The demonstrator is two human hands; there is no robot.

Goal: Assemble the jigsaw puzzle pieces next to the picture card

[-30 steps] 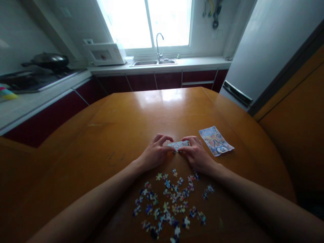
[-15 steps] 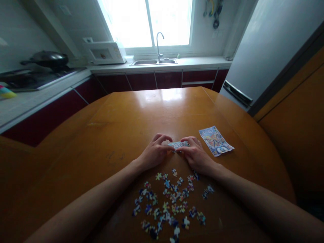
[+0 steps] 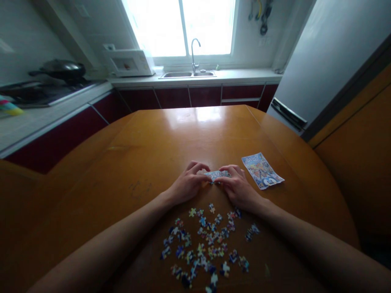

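Observation:
A small joined strip of jigsaw puzzle [image 3: 216, 175], pale blue and white, lies on the wooden table [image 3: 146, 150] between my hands. My left hand [image 3: 191, 181] grips its left end, thumb on the near edge and fingers at the far edge. At the right end, my right hand [image 3: 236, 184] pinches it the same way. Fingers cover both ends of the strip. Many loose jigsaw pieces [image 3: 210, 238] are scattered on the near side of the hands, between my forearms.
A colourful picture sheet [image 3: 263, 171] lies flat to the right of my right hand. Beyond the table are a counter with a sink [image 3: 177, 75], a microwave [image 3: 130, 63] and a pan [image 3: 62, 70] on the stove. A fridge [image 3: 330, 53] stands at the right.
The whole view has shifted slightly, moving everything a little to the right. Both hands keep their grip on the puzzle strip, and the thumbs show slightly less of a lean over it.

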